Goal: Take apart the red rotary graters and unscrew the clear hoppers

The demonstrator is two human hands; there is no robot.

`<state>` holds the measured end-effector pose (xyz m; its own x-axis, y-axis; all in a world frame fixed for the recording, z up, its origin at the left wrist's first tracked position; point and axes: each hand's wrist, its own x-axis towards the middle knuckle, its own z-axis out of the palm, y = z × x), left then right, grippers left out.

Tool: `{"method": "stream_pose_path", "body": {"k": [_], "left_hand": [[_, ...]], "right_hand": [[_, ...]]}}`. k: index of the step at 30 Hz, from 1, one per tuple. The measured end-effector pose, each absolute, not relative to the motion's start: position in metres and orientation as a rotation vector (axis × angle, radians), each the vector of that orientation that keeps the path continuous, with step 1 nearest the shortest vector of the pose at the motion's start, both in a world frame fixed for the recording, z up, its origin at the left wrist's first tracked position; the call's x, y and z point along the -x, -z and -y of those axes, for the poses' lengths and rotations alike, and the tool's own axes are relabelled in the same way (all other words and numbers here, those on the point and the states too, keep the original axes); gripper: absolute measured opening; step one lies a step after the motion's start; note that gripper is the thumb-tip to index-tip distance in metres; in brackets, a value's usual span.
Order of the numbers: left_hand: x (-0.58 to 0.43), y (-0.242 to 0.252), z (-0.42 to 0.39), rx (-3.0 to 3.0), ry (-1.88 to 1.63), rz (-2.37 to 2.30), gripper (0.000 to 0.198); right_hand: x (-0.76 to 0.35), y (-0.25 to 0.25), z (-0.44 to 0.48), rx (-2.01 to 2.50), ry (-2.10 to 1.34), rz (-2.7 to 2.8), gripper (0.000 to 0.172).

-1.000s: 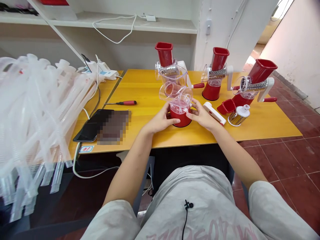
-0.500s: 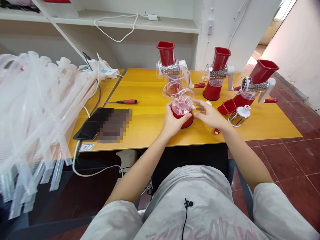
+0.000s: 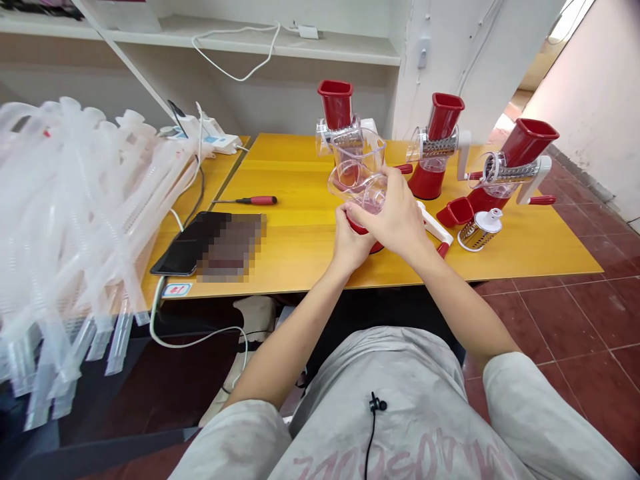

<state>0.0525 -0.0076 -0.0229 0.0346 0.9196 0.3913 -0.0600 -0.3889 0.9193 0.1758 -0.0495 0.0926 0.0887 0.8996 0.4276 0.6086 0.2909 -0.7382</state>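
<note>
In front of me stands a partly assembled rotary grater, with a clear plastic housing (image 3: 345,189) on a red base (image 3: 358,227). My left hand (image 3: 351,243) is wrapped around the base from the left and front. From the right, my right hand (image 3: 397,217) closes on the clear housing, its thumb in front and its fingers over the far side. The palm hides part of the housing. Right of that hand lies a white crank handle (image 3: 434,225) with a red grip. A metal grating drum (image 3: 478,232) with a white end stands farther right, beside a loose red hopper (image 3: 455,212).
Complete red graters stand behind: one at back centre (image 3: 337,107), one right of it (image 3: 429,177), one far right (image 3: 533,140). A screwdriver (image 3: 261,200) and a black tablet (image 3: 186,250) lie left. Translucent plastic strips (image 3: 75,200) are heaped at the left edge, near a power strip (image 3: 223,143).
My right hand has moved left and up from beside the grater and closed on its clear housing. The white crank handle now shows. My left hand stays on the base.
</note>
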Motion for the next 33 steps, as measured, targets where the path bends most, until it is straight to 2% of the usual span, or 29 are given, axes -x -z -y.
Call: {"method": "stream_pose_path", "body": {"k": [4,10,14,17,19,23,25,30,33], "left_hand": [[-0.050,0.021,0.008,-1.409,-1.471,-0.951,0.098],[-0.046,0.019,0.006,-1.378,-1.411,-0.963,0.095],[-0.047,0.019,0.009,-1.404,-1.391,-1.007,0.092],[-0.048,0.015,0.016,-1.429,-1.398,-1.060,0.091],[-0.045,0.011,0.019,-1.448,-1.388,-1.109,0.101],[-0.025,0.003,0.013,-1.553,-1.188,-1.055,0.139],[-0.009,-0.001,0.007,-1.597,-1.013,-0.937,0.144],[0.019,-0.020,0.000,-1.678,-0.909,-1.006,0.128],[0.022,-0.030,0.003,-1.772,-0.949,-1.121,0.108]], "right_hand": [[-0.193,-0.094,0.042,1.297,-0.426,1.677,0.083],[-0.236,-0.100,0.023,1.052,-0.589,1.766,0.089],[-0.256,-0.106,0.021,0.971,-0.575,1.684,0.097],[-0.271,-0.114,0.038,0.974,-0.524,1.627,0.095],[-0.282,-0.117,0.057,1.046,-0.478,1.588,0.089],[-0.300,-0.110,0.092,1.236,-0.387,1.475,0.086],[-0.303,-0.099,0.102,1.336,-0.366,1.439,0.087],[-0.294,-0.070,0.110,1.492,-0.432,1.403,0.079],[-0.287,-0.062,0.111,1.548,-0.456,1.403,0.078]]}}
